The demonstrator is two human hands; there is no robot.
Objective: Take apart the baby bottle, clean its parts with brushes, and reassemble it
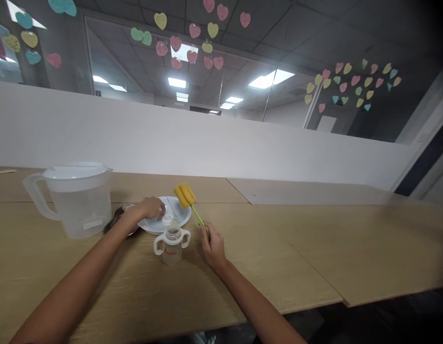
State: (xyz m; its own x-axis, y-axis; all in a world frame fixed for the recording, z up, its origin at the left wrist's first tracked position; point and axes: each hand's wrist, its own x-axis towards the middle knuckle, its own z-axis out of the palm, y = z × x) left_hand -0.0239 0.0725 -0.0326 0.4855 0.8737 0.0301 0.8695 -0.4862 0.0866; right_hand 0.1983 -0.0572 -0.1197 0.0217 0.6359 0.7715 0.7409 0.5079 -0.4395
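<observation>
My right hand (214,246) is closed around the green handle of a sponge bottle brush (185,195), its yellow head raised toward the upper left. Over the white plate (183,216) hovers my left hand (153,208), fingers loosely bent and apart, with nothing visible in them. Just below those fingertips a small white bottle ring (167,219) lies on the plate. In front of the plate stands an uncapped clear baby bottle (171,251), upright, with two white side handles and red lettering. A small translucent piece shows behind its mouth; its kind is unclear.
A large translucent pitcher (85,203) with a white lid stands at the left. Beside it a dark round dish (115,220) is partly hidden by my left forearm. A low white wall (207,143) borders the wooden table (278,248) at the back.
</observation>
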